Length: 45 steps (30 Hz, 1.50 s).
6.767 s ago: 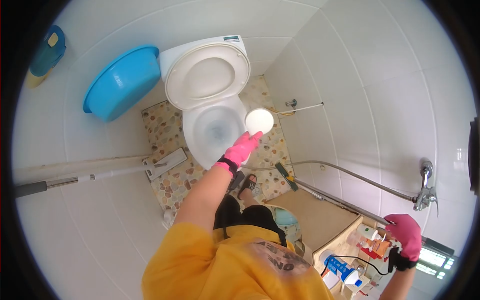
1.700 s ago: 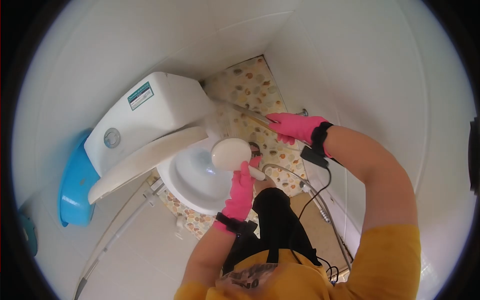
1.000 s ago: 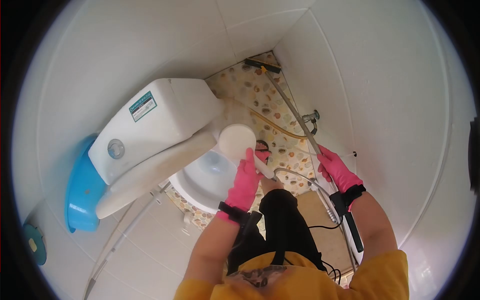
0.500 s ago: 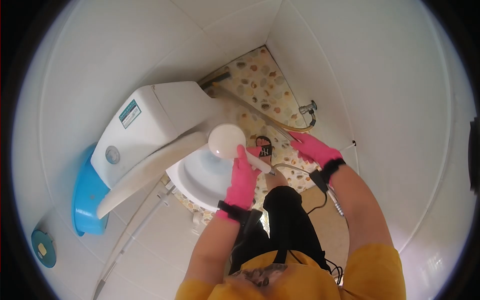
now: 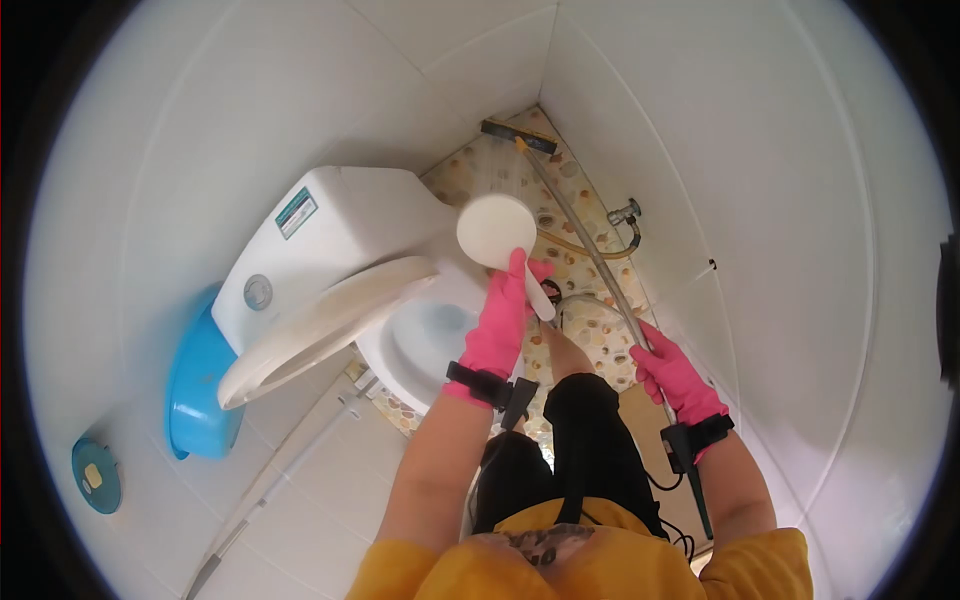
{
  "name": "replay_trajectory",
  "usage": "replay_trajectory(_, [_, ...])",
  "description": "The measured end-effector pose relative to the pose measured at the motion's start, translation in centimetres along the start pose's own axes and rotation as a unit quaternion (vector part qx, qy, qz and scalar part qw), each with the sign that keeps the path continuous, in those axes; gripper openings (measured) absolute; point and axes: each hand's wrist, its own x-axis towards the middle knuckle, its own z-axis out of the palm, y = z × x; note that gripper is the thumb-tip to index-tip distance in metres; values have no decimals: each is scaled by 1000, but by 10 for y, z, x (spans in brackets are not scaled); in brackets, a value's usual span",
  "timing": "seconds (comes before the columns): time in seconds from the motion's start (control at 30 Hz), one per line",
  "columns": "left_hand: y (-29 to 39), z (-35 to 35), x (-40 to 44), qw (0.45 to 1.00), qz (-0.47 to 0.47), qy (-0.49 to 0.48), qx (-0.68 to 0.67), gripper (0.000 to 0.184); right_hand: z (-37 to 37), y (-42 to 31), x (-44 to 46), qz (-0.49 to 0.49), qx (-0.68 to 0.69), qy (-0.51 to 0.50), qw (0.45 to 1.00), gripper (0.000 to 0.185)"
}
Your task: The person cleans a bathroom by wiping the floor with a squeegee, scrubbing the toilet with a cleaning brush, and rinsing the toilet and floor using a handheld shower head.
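A pink glove covers my left hand [image 5: 505, 320], which is wrapped round the handle of a white shower head [image 5: 497, 231]. Water sprays from it toward the back corner. My right hand [image 5: 672, 378], also in a pink glove, grips the metal pole of a floor brush [image 5: 519, 136]. The brush head lies on the pebble-patterned floor [image 5: 480, 170] in the corner, with its pole slanting down to the right. Left of the shower head stands the white toilet [image 5: 345, 225], its seat and lid [image 5: 320, 325] raised and its bowl [image 5: 430, 335] partly in view.
A blue basin [image 5: 195, 390] leans beside the toilet at the left. Another long pole [image 5: 265, 500] stands along the left wall. A valve [image 5: 624, 212] with a yellow hose is on the right wall. The shower hose [image 5: 595, 302] curves near my foot.
My left hand has moved the shower head up and right, away from the bowl. My right hand has come back down and right, and the brush head has shifted right into the corner.
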Motion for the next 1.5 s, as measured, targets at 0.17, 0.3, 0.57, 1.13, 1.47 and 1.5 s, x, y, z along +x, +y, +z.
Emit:
replay_trajectory(0.17, [-39,-25,-49,993,39,30,104,59,39,48,-34,-16,83,-20,996,63])
replay_trajectory(0.3, [-65,-49,-87,992,33,8,120,60,67,87,-81,-43,105,-41,993,68])
replay_trajectory(0.57, [-112,-73,-184,984,58,-87,145,59,127,220,-204,-120,106,53,986,59])
replay_trajectory(1.13, [-165,-40,-257,878,103,-76,461,68,192,541,-442,0,298,206,932,60])
replay_trajectory(1.47, [-235,77,-301,792,205,-66,572,65,213,711,-491,35,442,182,878,68])
replay_trajectory(1.5, [-241,86,-307,787,209,-70,576,65,217,728,-493,31,448,181,875,68])
